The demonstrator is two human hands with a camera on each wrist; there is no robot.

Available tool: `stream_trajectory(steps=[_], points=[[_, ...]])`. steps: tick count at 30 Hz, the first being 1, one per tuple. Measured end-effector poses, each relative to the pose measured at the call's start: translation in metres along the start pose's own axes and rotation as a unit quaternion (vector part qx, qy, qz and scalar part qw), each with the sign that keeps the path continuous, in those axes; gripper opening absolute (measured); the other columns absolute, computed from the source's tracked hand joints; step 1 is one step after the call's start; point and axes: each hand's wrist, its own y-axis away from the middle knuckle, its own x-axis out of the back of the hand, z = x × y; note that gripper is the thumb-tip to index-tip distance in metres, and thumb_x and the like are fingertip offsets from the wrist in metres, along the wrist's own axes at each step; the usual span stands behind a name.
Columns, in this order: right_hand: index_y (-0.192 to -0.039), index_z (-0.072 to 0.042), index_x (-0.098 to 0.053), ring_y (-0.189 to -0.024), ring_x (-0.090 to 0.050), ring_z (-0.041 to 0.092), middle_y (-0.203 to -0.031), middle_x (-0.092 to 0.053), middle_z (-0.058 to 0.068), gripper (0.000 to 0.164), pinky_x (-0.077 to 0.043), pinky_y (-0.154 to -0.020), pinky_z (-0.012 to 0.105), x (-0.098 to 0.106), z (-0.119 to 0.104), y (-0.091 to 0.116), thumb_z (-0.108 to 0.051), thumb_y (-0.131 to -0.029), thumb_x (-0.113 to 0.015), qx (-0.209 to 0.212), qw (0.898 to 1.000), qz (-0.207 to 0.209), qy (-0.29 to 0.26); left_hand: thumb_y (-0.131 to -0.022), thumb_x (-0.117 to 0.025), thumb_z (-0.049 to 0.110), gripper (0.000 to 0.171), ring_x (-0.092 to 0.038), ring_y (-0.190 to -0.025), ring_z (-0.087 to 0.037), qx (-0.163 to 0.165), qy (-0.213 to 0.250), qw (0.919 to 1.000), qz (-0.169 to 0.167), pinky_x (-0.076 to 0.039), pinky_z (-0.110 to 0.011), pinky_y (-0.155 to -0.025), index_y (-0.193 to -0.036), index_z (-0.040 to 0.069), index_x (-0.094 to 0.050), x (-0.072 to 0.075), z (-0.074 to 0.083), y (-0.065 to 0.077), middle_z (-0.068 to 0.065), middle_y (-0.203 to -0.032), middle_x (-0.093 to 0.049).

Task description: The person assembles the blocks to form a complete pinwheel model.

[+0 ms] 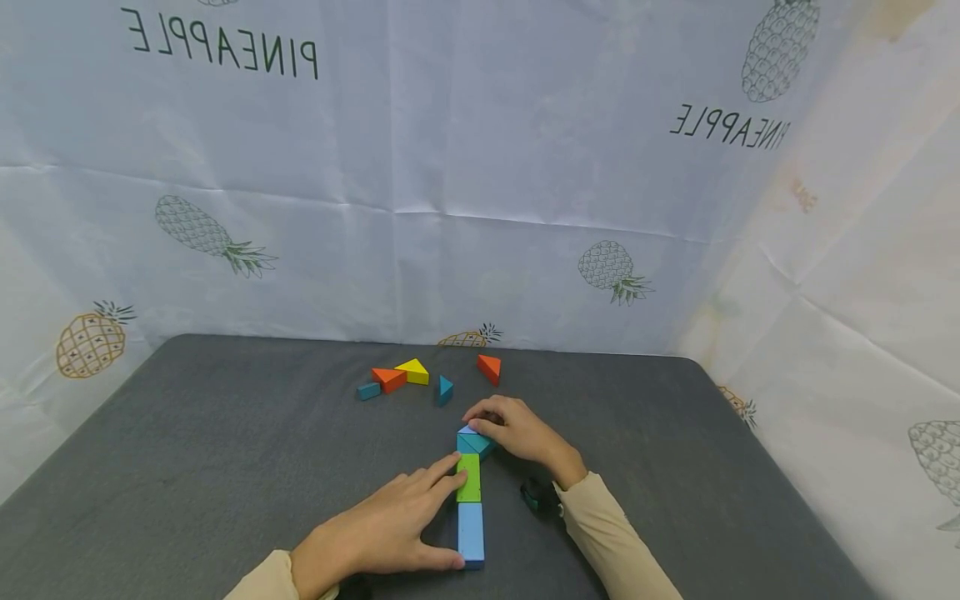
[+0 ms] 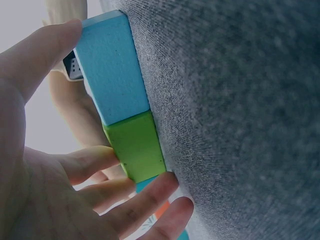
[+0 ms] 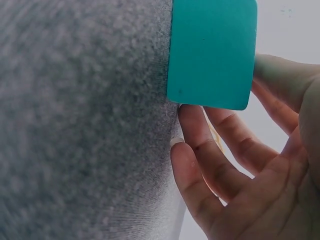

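Observation:
A row of wooden blocks runs away from me: a light blue rectangular block (image 1: 471,532) nearest, then a green rectangular block (image 1: 469,478), then teal triangular blocks (image 1: 472,444) and a light blue triangular block (image 1: 467,430) at the far end. My left hand (image 1: 393,518) spreads along the row's left side. Its thumb touches the near end of the blue block (image 2: 112,67), and its extended fingers touch the green block (image 2: 135,145). At the far end, my right hand (image 1: 525,432) pinches the light blue triangle with curled fingers. In the right wrist view, a teal block (image 3: 212,55) partly hides its fingertips.
Beyond the row lie a small blue block (image 1: 368,391), an orange triangle (image 1: 389,380), a yellow triangle (image 1: 414,372), a blue triangle (image 1: 446,390) and another orange triangle (image 1: 489,368). A pineapple-print cloth (image 1: 487,150) hangs behind the dark grey table (image 1: 187,433).

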Motion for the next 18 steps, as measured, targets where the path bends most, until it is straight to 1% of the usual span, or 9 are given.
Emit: stream_trajectory(steps=[11,18], points=[[-0.114,-0.010,-0.071,-0.096,-0.061,0.015,-0.111,-0.070,0.004,0.021,-0.051,-0.086,0.029,0.0019,0.0001,0.0004,-0.019,-0.101,-0.058,-0.010,1.000,0.013,-0.002,-0.084,-0.062,0.071,0.092,-0.043,-0.140,-0.031,0.005,0.000,1.0000,-0.002,-0.044,-0.057,-0.104,-0.152,0.014,-0.038,0.0002,0.0001,-0.0007,-0.009,-0.164,-0.025],[-0.115,-0.010,-0.070,-0.098,-0.064,0.018,-0.112,-0.069,0.005,0.021,-0.052,-0.086,0.028,0.0030,-0.0023,0.0018,-0.020,-0.099,-0.061,-0.016,0.999,0.033,-0.013,-0.084,-0.062,0.071,0.092,-0.044,-0.140,-0.030,0.007,-0.001,1.0000,-0.003,-0.044,-0.057,-0.103,-0.152,0.014,-0.038,0.0002,0.0005,-0.0005,-0.008,-0.164,-0.025]])
